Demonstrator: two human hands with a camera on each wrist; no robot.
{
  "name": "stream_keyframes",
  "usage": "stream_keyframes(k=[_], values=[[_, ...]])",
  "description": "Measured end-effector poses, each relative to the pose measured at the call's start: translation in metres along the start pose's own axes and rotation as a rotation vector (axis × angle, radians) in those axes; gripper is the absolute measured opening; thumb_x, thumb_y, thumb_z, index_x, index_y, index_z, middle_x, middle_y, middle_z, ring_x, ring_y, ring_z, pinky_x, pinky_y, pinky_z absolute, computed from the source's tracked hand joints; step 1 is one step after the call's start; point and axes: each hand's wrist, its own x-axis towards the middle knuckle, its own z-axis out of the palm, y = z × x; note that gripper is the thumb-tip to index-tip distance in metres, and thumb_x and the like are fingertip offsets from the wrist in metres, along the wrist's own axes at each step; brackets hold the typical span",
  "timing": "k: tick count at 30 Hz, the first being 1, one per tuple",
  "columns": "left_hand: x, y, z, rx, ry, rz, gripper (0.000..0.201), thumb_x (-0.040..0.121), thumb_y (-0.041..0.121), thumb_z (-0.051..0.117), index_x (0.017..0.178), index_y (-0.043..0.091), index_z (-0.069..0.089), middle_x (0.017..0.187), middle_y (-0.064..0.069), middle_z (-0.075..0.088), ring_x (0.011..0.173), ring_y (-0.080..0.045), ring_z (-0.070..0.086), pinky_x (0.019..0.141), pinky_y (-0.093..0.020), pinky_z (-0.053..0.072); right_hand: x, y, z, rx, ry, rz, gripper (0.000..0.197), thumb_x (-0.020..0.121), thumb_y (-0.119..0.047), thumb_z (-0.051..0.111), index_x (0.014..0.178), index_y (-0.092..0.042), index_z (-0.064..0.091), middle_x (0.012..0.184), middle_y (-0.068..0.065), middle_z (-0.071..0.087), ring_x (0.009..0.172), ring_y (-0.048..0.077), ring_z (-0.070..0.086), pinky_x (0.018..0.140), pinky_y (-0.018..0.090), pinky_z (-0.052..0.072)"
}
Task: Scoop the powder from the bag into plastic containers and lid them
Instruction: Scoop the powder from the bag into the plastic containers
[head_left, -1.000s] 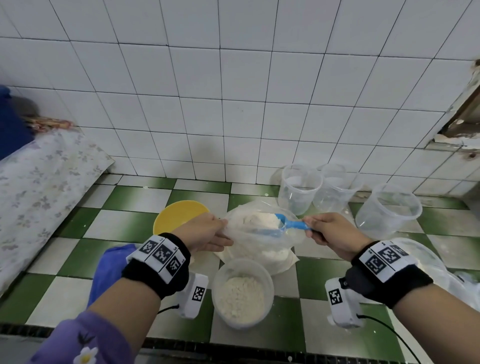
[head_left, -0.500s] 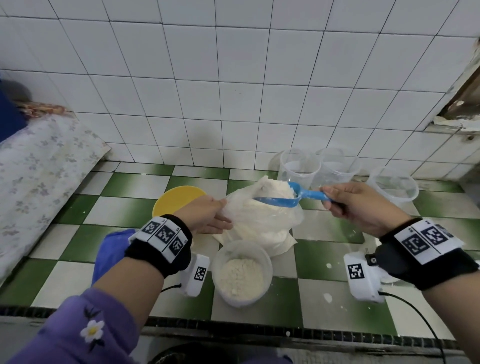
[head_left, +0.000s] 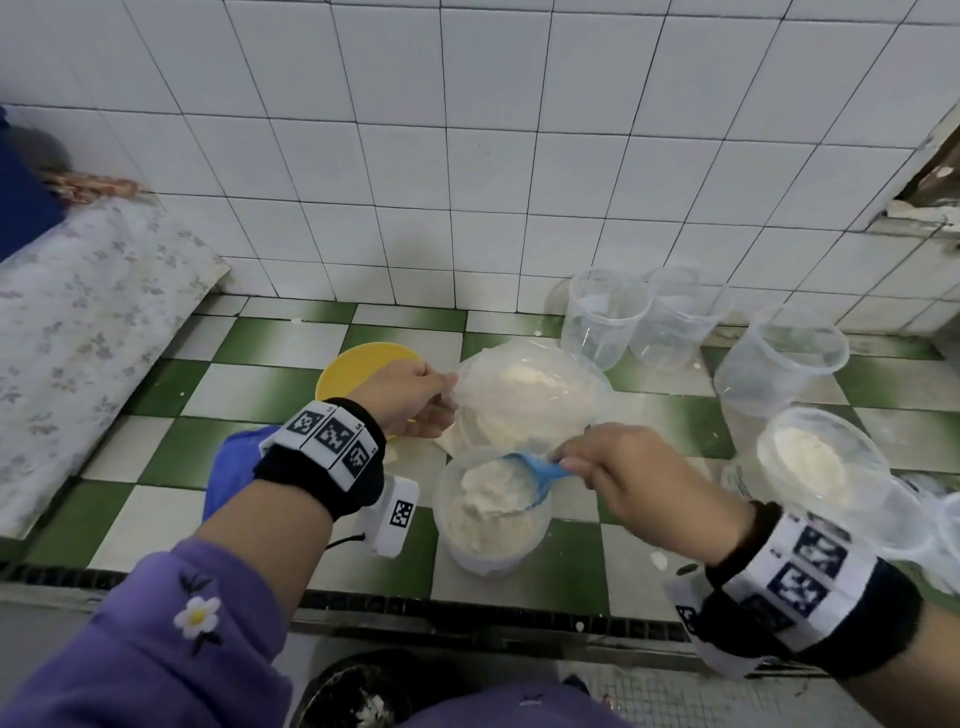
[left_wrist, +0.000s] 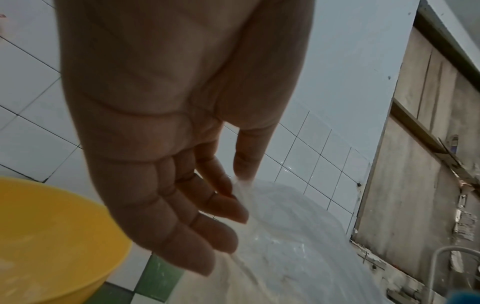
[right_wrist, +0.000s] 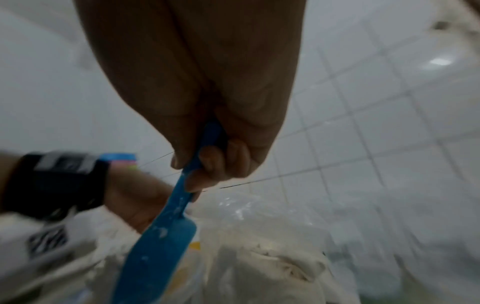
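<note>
A heaped blue scoop (head_left: 524, 480) is being held by its handle in the right hand (head_left: 631, 480) over the container (head_left: 491, 512), while the soft, slippery bag (head_left: 530, 397) of loose powder is being pinched at its rim by the left hand (head_left: 410, 397).

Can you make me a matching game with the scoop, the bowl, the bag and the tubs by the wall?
Things:
1. scoop
2. bowl
3. bag
4. tubs by the wall

Clues:
A. yellow, behind the left hand
B. clear and empty
C. blue, heaped with powder, in the right hand
D. its edge pinched by the left hand

Pairs: 1-C, 2-A, 3-D, 4-B
</note>
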Motion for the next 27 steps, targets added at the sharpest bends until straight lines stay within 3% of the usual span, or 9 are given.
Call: stream_keyframes(k=[2, 4, 6, 12, 15, 19, 22, 24, 27], values=[[-0.001, 0.0, 0.0, 0.001, 0.002, 0.0, 0.02, 0.099, 0.025, 0.053, 0.089, 0.008, 0.052, 0.082, -0.008, 0.065, 0.07, -0.02, 0.062, 0.07, -0.031, 0.057, -0.003, -0.001, 0.018, -0.266, 0.015, -0.202, 0.025, 0.079, 0.0, 0.064, 0.099, -0.015, 0.069, 0.08, -0.002, 0.06, 0.072, 0.018, 0.058, 0.065, 0.028, 0.049], [-0.002, 0.0, 0.001, 0.002, 0.007, -0.001, 0.018, 0.099, 0.024, 0.053, 0.089, 0.008, 0.052, 0.083, -0.008, 0.065, 0.071, -0.02, 0.062, 0.071, -0.033, 0.056, -0.006, -0.001, 0.028, -0.391, 0.079, -0.351, 0.026, 0.072, 0.003, 0.065, 0.094, -0.01, 0.068, 0.078, 0.002, 0.057, 0.066, 0.022, 0.054, 0.057, 0.032, 0.047], [-0.003, 0.0, 0.002, 0.006, 0.011, 0.002, 0.018, 0.099, 0.023, 0.053, 0.09, 0.008, 0.051, 0.083, -0.008, 0.065, 0.071, -0.02, 0.062, 0.071, -0.032, 0.056, -0.008, -0.003, 0.028, -0.442, 0.148, -0.421, 0.019, 0.082, -0.002, 0.054, 0.09, -0.009, 0.069, 0.075, 0.003, 0.055, 0.063, 0.021, 0.049, 0.056, 0.031, 0.042], [-0.005, 0.001, 0.002, 0.022, 0.013, 0.0, 0.017, 0.099, 0.023, 0.053, 0.094, 0.007, 0.053, 0.085, -0.008, 0.064, 0.072, -0.019, 0.062, 0.067, -0.03, 0.056, -0.018, -0.003, 0.019, -0.405, 0.229, -0.508, 0.05, 0.102, -0.005, 0.018, 0.101, 0.0, 0.069, 0.079, 0.008, 0.059, 0.065, 0.024, 0.053, 0.058, 0.035, 0.049], [-0.005, 0.002, 0.003, 0.03, 0.012, -0.003, 0.017, 0.099, 0.023, 0.052, 0.097, 0.006, 0.054, 0.085, -0.008, 0.064, 0.072, -0.019, 0.062, 0.067, -0.029, 0.056, -0.021, 0.004, 0.015, -0.381, 0.195, -0.492, 0.047, 0.099, -0.001, 0.02, 0.109, -0.001, 0.065, 0.087, 0.008, 0.062, 0.07, 0.025, 0.055, 0.061, 0.036, 0.051], [-0.004, 0.004, 0.003, 0.04, 0.009, -0.02, 0.018, 0.099, 0.023, 0.052, 0.095, 0.006, 0.055, 0.085, -0.008, 0.064, 0.07, -0.018, 0.061, 0.067, -0.029, 0.056, -0.025, 0.019, 0.013, -0.058, 0.248, -0.309, 0.034, 0.089, -0.008, 0.04, 0.114, -0.014, 0.063, 0.091, 0.001, 0.063, 0.081, 0.014, 0.058, 0.077, 0.019, 0.046], [-0.003, 0.005, 0.004, 0.037, 0.008, -0.033, 0.019, 0.099, 0.024, 0.052, 0.09, 0.008, 0.054, 0.085, -0.009, 0.064, 0.069, -0.018, 0.061, 0.067, -0.029, 0.056, -0.027, 0.018, -0.002, 0.315, 0.305, 0.044, 0.021, 0.093, -0.019, 0.054, 0.102, -0.025, 0.071, 0.077, -0.015, 0.067, 0.072, -0.003, 0.055, 0.069, 0.005, 0.039], [-0.002, 0.005, 0.004, 0.031, 0.005, -0.045, 0.019, 0.099, 0.026, 0.053, 0.09, 0.008, 0.052, 0.088, -0.011, 0.063, 0.073, -0.02, 0.062, 0.073, -0.033, 0.056, -0.029, 0.019, -0.017, 0.537, 0.256, 0.249, 0.022, 0.094, -0.012, 0.056, 0.096, -0.025, 0.073, 0.068, -0.015, 0.067, 0.057, 0.0, 0.049, 0.059, 0.008, 0.037], [0.002, 0.005, 0.006, 0.023, 0.001, -0.045, 0.021, 0.098, 0.028, 0.054, 0.103, 0.008, 0.051, 0.099, -0.01, 0.062, 0.085, -0.022, 0.062, 0.086, -0.042, 0.057, -0.025, 0.03, -0.035, 0.728, 0.319, 0.394, 0.024, 0.096, -0.012, 0.051, 0.092, -0.019, 0.074, 0.069, -0.007, 0.068, 0.063, 0.015, 0.045, 0.057, 0.019, 0.037]])
